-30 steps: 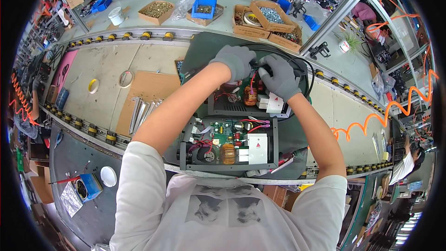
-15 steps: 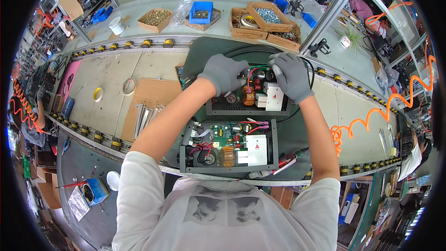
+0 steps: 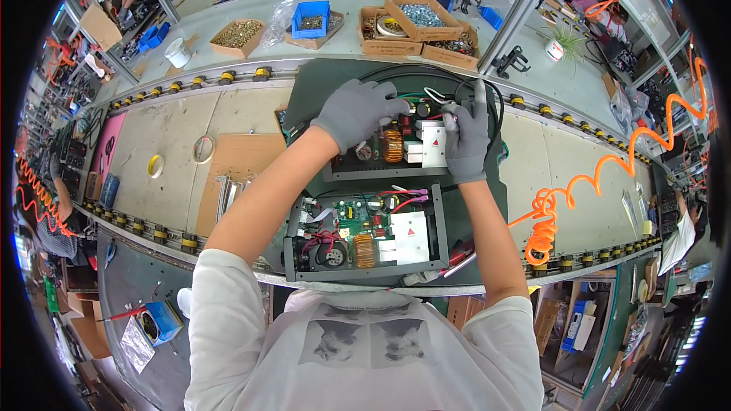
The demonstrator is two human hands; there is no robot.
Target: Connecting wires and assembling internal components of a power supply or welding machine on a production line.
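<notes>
Two open dark metal housings with electronics inside lie on the green work mat. Both my gloved hands are over the far housing [image 3: 384, 173], which holds a copper-wound coil [image 3: 393, 146] and a white plate [image 3: 434, 144] with a red triangle. My left hand [image 3: 359, 114] reaches in from the left, fingers bent together beside green wires; what they grip is hidden. On the right side, my right hand [image 3: 467, 141] has its thumb and curled fingers closed on a thin wire [image 3: 435, 96], its index finger pointing away from me. The near housing [image 3: 365, 271] sits untouched between my forearms.
Black cable [image 3: 499, 103] loops behind the far housing. An orange coiled hose [image 3: 542, 232] hangs at the right. Boxes of small parts [image 3: 237, 36] and a blue bin [image 3: 311, 20] stand on the far shelf. Cardboard [image 3: 242, 154] and tape rolls [image 3: 155, 166] lie left. Co-workers are around the edges.
My right hand has moved lower along the far housing's right side, its index finger now stretched out. A pale looped wire now shows near its fingertips. My left hand stays over the housing.
</notes>
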